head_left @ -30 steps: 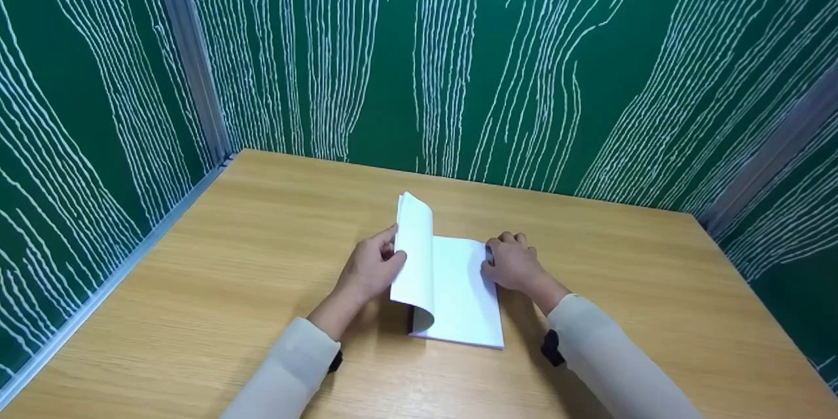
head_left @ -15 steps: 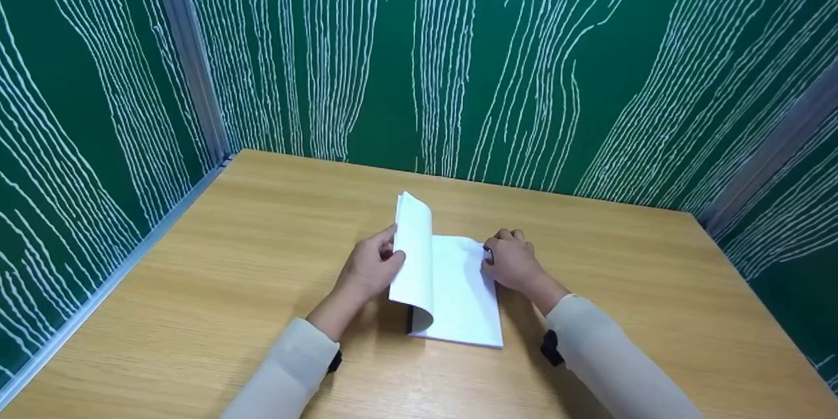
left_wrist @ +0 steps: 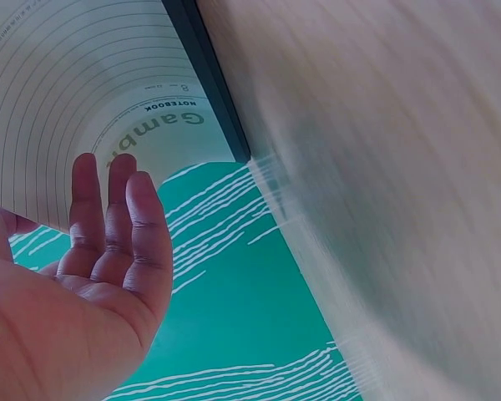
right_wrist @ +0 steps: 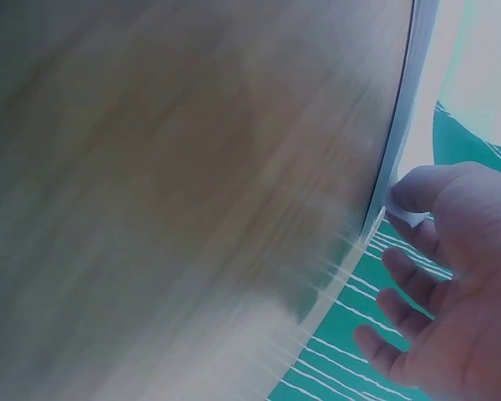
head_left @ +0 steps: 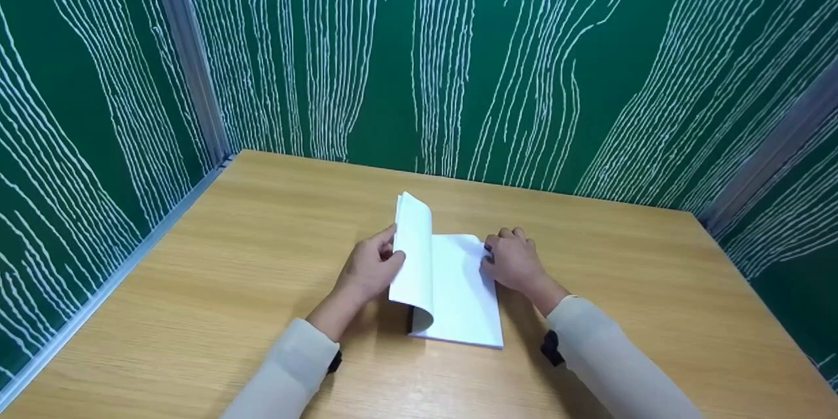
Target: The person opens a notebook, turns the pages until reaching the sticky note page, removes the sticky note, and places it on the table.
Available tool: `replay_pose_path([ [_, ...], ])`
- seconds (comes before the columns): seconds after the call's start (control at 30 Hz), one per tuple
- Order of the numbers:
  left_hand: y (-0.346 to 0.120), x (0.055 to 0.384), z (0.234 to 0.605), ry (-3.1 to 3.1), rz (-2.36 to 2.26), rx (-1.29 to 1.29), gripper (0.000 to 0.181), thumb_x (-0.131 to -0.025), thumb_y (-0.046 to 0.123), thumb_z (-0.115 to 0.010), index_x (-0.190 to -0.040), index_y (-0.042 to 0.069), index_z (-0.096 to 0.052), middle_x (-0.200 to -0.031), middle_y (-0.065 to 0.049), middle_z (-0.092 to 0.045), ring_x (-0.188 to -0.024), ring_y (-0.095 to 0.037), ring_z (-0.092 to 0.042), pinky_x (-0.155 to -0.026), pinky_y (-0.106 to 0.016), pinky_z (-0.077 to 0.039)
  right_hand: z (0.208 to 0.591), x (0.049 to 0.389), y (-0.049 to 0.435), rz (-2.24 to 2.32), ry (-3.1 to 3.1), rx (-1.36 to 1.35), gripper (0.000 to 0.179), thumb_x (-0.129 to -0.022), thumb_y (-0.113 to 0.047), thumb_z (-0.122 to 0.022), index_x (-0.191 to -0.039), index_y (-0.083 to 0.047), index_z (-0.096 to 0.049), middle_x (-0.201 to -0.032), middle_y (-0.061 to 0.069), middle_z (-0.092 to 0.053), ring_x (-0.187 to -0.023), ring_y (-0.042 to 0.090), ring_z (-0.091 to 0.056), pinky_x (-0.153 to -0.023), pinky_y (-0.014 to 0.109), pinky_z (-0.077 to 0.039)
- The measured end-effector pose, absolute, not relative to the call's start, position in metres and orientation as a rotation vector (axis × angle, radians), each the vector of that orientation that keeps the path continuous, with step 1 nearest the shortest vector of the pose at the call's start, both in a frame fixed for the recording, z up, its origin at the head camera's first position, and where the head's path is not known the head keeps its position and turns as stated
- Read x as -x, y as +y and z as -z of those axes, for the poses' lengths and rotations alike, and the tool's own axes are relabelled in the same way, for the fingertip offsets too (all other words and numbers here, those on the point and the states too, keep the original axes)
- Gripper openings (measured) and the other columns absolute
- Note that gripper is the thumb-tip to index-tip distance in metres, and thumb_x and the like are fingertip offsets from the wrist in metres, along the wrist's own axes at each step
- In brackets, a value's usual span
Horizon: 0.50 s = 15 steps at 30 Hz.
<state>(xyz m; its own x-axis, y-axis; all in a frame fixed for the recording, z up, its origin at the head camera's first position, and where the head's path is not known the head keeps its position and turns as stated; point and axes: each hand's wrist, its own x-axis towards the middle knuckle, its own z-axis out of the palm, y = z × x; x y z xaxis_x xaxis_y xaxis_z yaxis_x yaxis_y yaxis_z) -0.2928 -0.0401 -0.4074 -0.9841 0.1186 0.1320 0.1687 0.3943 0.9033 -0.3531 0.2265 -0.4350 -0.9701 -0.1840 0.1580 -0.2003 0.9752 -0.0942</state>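
A white-paged notebook (head_left: 463, 294) lies opened on the table. Its cover and several pages (head_left: 414, 252) stand raised and curl over toward the right. My left hand (head_left: 368, 268) grips their free edge, thumb on the page side and fingers behind the cover. Seen in the left wrist view, that cover (left_wrist: 83, 92) is lined and printed "NOTEBOOK", beside a dark spine (left_wrist: 213, 83). At the far right corner of the lower pages, my right hand (head_left: 516, 263) pinches the paper between thumb and index finger; its other fingers (right_wrist: 409, 317) are loosely bent.
The wooden table (head_left: 216, 275) extends around the notebook on every side. Green panels (head_left: 386, 65) with wavy white lines enclose its back and sides, and grey metal posts (head_left: 190, 46) stand at the corners. Each wrist wears a dark strap (head_left: 552, 348).
My right hand has shifted very slightly at the page corner, its fingertips moving a little. The left hand and raised pages stay where they were.
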Motion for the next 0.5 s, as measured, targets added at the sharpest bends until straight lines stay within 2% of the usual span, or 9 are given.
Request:
replay_pose_path([
  [0.23,-0.0404,0.2935,0.4079,-2.583,1.694,0.303,0.053,-0.085,0.03,-0.048,-0.135,0.023,-0.033,-0.114,0.004,-0.055,-0.093,-0.012,-0.053,-0.077,-0.026,-0.046,0.4314,0.3528,0.2243,-0.314,-2.988,-0.215,0.03,-0.078,-0.027,-0.061,-0.102,-0.01,-0.058,-0.094,0.005,-0.055,-0.091,0.024,-0.041,-0.08,0.044,-0.036],
  [0.5,-0.0407,0.2934,0.4086,-2.572,1.684,0.316,0.054,-0.085,0.028,-0.049,-0.135,0.021,-0.033,-0.118,0.002,-0.054,-0.093,-0.011,-0.053,-0.076,-0.026,-0.047,0.4305,0.3525,0.2215,-0.304,-2.904,-0.256,0.027,-0.079,-0.029,-0.06,-0.1,-0.014,-0.05,-0.093,0.003,-0.053,-0.088,0.022,-0.042,-0.077,0.041,-0.038],
])
